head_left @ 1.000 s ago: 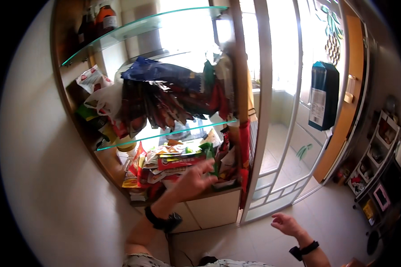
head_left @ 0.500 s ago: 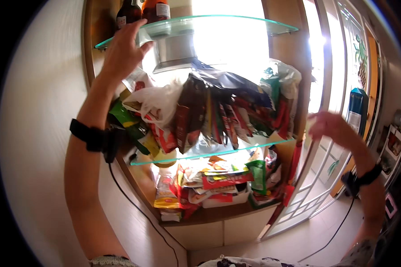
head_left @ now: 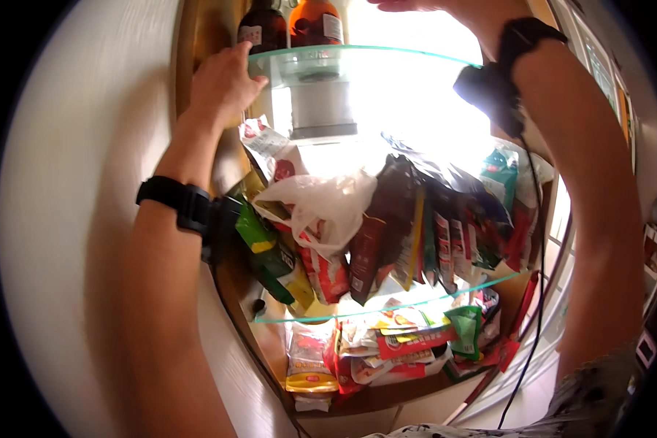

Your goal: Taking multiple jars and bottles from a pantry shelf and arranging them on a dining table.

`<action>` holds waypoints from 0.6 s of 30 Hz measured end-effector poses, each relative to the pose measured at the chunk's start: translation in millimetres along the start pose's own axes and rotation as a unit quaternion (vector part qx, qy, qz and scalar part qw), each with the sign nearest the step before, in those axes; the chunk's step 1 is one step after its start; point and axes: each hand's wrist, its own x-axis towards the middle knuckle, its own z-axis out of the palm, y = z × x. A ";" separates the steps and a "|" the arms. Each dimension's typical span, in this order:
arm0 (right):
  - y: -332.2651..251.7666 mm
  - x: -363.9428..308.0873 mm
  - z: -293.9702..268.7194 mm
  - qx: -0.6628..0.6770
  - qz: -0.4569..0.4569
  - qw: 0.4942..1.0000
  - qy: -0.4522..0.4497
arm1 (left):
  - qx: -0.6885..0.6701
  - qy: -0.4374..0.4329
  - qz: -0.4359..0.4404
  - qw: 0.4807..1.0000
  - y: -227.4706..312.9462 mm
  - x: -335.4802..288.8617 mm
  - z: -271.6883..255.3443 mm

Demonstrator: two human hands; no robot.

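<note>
My left hand (head_left: 228, 82) is at the left front edge of the upper glass shelf (head_left: 387, 52). Its fingers lie over the edge and its thumb sits below, so the glass is between them. Just beyond those fingertips stands a dark bottle (head_left: 261, 28) with a pale label, and beside it an amber bottle (head_left: 315, 25). My right hand (head_left: 423, 4) is raised at the top of the view, to the right of the bottles. The upper edge cuts it off; the fingers that show are stretched out to the left, with nothing visible in them.
Snack packets and a white plastic bag (head_left: 321, 208) crowd the middle glass shelf (head_left: 401, 308), some hanging over its front. Below, more packets (head_left: 416, 343) fill the bottom compartment. A white wall (head_left: 73, 219) rises at left. Strong backlight washes out the cabinet's centre.
My right hand has risen from beside the cabinet's right side to the top of the view. My left hand stays at the shelf edge. The view has tilted, so the cabinet appears lower and further right.
</note>
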 end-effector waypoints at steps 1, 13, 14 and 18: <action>5.3 21.3 9.3 0.040 0.011 0.999 -0.009 | 0.016 0.004 -0.001 1.000 1.7 -2.1 1.9; -12.4 142.0 70.2 -0.337 -0.118 0.934 -0.007 | 0.039 0.185 -0.007 0.982 7.7 -11.8 15.9; -12.2 150.9 66.2 -0.367 -0.116 0.923 -0.010 | 0.025 0.193 -0.005 0.981 9.9 -11.8 19.1; -11.1 173.7 74.2 -0.398 -0.063 0.915 0.027 | -0.004 0.221 -0.003 0.975 6.9 -12.8 24.0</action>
